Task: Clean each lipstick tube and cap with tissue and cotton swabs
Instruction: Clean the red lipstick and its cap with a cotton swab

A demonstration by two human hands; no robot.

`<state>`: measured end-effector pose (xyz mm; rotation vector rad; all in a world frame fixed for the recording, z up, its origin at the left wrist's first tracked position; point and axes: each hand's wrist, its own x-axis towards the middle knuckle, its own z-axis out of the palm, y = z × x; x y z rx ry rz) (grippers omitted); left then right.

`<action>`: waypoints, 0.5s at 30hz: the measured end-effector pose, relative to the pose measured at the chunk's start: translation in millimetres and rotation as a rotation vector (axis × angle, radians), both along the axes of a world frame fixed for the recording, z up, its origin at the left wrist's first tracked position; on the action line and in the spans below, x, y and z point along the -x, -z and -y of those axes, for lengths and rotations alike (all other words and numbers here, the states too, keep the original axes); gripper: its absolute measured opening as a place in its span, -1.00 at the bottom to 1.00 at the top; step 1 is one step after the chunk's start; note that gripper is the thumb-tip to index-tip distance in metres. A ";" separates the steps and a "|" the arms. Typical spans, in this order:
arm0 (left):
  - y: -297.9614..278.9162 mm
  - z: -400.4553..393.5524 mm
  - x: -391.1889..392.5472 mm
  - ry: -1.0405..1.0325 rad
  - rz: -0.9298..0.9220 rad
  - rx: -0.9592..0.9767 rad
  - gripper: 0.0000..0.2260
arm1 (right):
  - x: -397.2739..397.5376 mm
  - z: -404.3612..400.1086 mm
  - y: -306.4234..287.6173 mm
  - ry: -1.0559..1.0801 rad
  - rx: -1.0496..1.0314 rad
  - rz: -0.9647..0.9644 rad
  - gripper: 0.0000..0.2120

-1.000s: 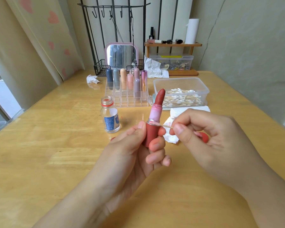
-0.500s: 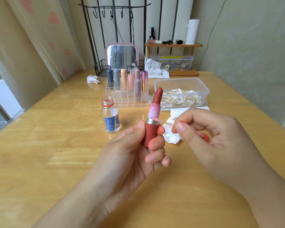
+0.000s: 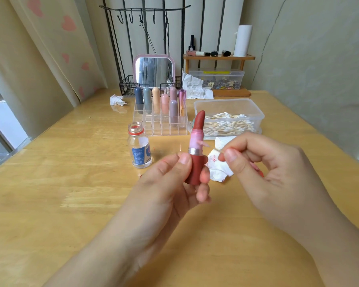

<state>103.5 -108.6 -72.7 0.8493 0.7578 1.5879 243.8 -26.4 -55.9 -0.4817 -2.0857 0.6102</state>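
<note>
A home vanity corner: mirror (image 3: pixel 153 70), lipstick organizer (image 3: pixel 161 121), heart-print curtain (image 3: pixel 56 48).

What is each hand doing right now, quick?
Left hand: grips the open lipstick tube upright.
Right hand: pinches a cotton swab, its tip against the tube's pink part.

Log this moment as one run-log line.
left hand: holds open lipstick upright | right hand: pinches cotton swab | swab tip: at pink inner tube | step: swabbing

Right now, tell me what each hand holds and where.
Left hand grips the lipstick tube by its red base. Right hand pinches the cotton swab by its stick's near end.
</note>
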 end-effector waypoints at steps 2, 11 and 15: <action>2.4 -0.3 0.8 -0.069 -0.098 -0.006 -0.81 | 0.9 2.2 0.6 -0.027 -0.025 0.031 -0.82; 5.8 -1.1 0.8 -0.452 -0.391 -0.048 -0.82 | 4.1 3.3 4.5 0.019 -0.083 0.064 -0.80; 7.0 -0.9 -0.7 -0.498 -0.478 -0.044 -0.83 | 3.2 1.9 3.9 0.094 -0.086 0.037 -0.79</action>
